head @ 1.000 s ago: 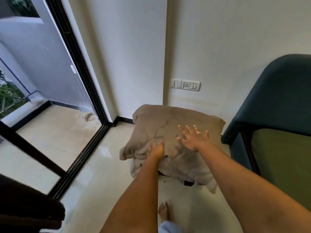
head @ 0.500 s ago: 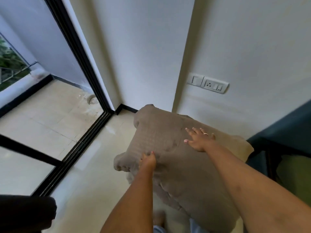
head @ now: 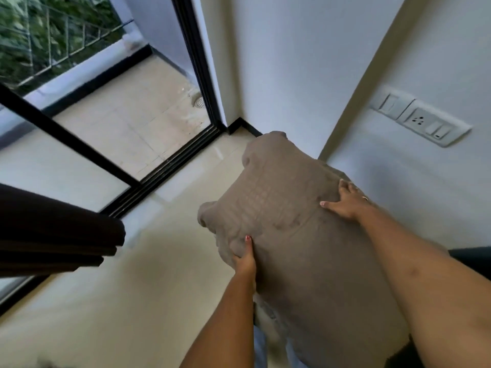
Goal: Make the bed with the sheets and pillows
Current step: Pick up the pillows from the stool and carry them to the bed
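Observation:
A taupe-brown pillow (head: 300, 248) is held off the floor in front of me, tilted with its far corner pointing toward the room corner. My left hand (head: 245, 257) grips its left edge, thumb on top and fingers hidden underneath. My right hand (head: 345, 201) holds the upper right side, with the thumb spread on the fabric and the fingers curled over the far edge. The pillow's near end is hidden behind my right forearm.
A dark brown curtain (head: 53, 235) hangs in from the left. A black-framed sliding glass door (head: 164, 168) opens on a balcony. A switch and socket plate (head: 422, 120) sits on the white wall at right. A dark chair edge (head: 470, 258) shows far right. Pale tiled floor (head: 159, 288) lies below.
The pillow has come up from where it lay and closer to me, tilting. My right hand went from lying flat on top to curling over the far edge. The view swung left.

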`<state>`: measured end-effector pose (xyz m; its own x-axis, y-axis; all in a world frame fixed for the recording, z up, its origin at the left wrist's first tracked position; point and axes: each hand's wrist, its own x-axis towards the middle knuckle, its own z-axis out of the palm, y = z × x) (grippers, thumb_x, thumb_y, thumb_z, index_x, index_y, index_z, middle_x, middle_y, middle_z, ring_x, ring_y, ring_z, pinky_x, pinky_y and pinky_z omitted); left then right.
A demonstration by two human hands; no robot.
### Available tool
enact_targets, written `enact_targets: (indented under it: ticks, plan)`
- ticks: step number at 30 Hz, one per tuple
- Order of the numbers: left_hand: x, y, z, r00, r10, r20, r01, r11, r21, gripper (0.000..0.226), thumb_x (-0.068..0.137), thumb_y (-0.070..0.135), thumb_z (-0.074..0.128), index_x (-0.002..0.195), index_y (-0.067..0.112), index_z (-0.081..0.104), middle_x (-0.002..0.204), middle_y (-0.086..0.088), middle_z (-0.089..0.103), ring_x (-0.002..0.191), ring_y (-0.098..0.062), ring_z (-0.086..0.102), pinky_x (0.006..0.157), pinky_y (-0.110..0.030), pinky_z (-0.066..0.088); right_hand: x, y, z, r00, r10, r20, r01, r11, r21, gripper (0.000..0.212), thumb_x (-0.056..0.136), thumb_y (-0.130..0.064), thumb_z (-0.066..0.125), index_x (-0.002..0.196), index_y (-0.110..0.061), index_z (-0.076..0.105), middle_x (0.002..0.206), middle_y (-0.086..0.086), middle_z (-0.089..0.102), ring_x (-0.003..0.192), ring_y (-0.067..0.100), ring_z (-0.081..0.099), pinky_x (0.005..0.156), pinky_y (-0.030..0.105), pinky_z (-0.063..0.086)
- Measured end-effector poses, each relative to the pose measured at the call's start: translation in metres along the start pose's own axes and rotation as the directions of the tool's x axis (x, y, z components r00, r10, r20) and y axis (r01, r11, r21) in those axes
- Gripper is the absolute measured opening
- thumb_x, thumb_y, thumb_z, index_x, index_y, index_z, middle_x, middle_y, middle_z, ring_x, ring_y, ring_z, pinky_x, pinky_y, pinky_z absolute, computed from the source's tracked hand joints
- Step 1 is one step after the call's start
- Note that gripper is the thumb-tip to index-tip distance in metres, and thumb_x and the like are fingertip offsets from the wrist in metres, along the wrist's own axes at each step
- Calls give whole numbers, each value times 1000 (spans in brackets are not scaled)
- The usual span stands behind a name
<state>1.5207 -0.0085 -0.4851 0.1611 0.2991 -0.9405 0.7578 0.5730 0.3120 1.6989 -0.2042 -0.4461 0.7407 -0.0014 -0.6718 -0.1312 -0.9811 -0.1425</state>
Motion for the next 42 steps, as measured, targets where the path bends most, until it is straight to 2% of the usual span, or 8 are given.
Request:
enact_targets:
  ticks: [6,12,15,21,25,32,39,42]
  plan:
    - [-7,-10,24,999,-34,-43,19,954,-300,120,61,85,54,152,19,16,155,-6,27,140,-32,27,115,-54,20,4,10,-2,997,67,29,-71,984,161,134,43,-90,59,148,-12,28,151,12,34,137,32,36,111,51,29]
    - [-34,5,28,990,-15,-137,-34,939,-343,105,67,77,61,148,18,28,146,-7,39,132,-33,37,111,-54,25,-12,13,-5,996,-54,-74,60,995,82,32,96,-36,52,104,-6,62,119,16,59,114,32,55,94,34,43]
    - [-46,14,24,981,43,-188,-93,959,-269,92,75,73,57,142,13,37,137,-10,48,123,-32,44,107,-51,33,-32,19,-9,990,-82,-118,100,982,162,28,100,-26,45,76,-13,52,99,12,57,104,31,56,80,31,39]
    - [-81,54,24,967,244,-74,-253,957,-140,85,78,73,53,135,10,48,123,-10,56,109,-31,51,101,-47,41,-80,36,-30,923,39,-382,122,913,390,25,100,-26,41,88,-12,58,111,19,54,108,34,51,91,37,39]
    - [-115,79,43,922,381,68,-374,923,-92,82,77,70,58,133,12,50,129,-10,55,116,-33,50,103,-46,40,-130,60,-41,813,217,-540,136,832,538,33,101,-24,38,70,-17,42,96,10,51,97,31,53,78,34,36]
    - [-195,71,98,797,484,360,-561,814,147,84,80,74,49,140,15,39,134,-11,51,120,-34,50,105,-50,40,-224,120,-23,540,587,-603,143,642,753,30,102,-19,38,89,3,55,86,12,52,85,29,50,74,34,36]
    - [-263,-22,137,529,403,747,-787,562,254,90,67,58,77,137,17,37,132,-7,49,117,-29,49,100,-46,42,-317,198,39,276,893,-356,214,304,928,34,103,-23,37,116,0,59,122,22,57,116,38,50,96,39,38]
    - [-285,-69,149,446,315,838,-840,469,272,90,69,46,81,140,18,34,137,-6,46,122,-29,47,101,-46,42,-350,235,65,195,957,-214,219,171,961,39,103,-29,35,109,0,60,117,23,59,108,39,54,90,41,42]
